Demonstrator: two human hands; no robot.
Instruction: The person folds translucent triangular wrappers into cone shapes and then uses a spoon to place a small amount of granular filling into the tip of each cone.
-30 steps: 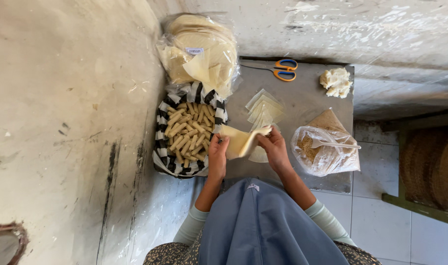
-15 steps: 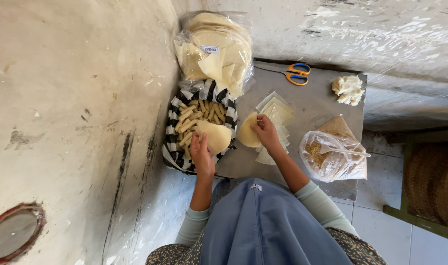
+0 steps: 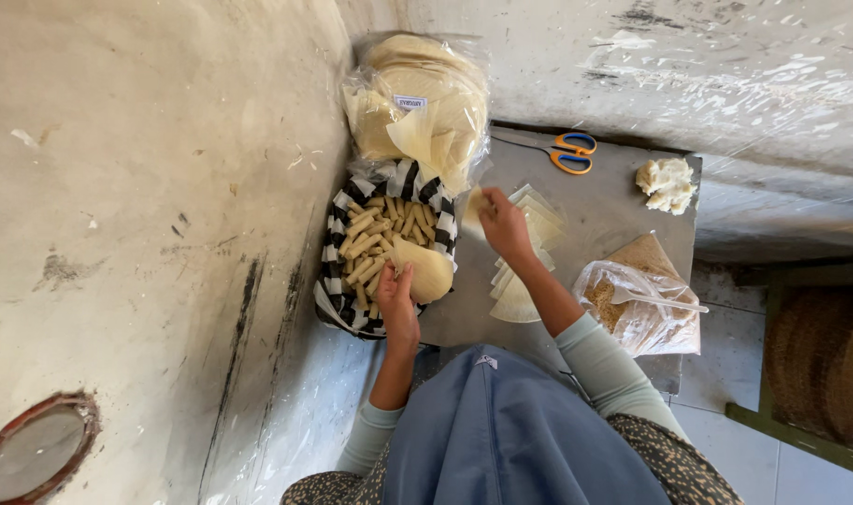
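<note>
My left hand [image 3: 395,297] holds a pale round dough sheet [image 3: 428,268] over the edge of a tray lined with black-and-white striped cloth [image 3: 336,245]. The tray holds several rolled pastry sticks [image 3: 375,241]. My right hand [image 3: 501,223] grips another pale dough piece [image 3: 476,203] just right of the tray, above cut dough wedges [image 3: 527,271] lying on the grey table [image 3: 604,201]. A plastic bag of stacked round dough sheets [image 3: 417,103] sits beyond the tray.
Orange-handled scissors [image 3: 568,152] lie at the table's far side. A lump of white filling [image 3: 667,182] rests at the far right corner. A clear bag of brown crumbs with a spoon [image 3: 637,304] sits on the right. Concrete floor lies to the left.
Both hands held one sheet together at the table's near side; now they are apart, the left carrying a sheet to the tray, the right moving farther out with another piece.
</note>
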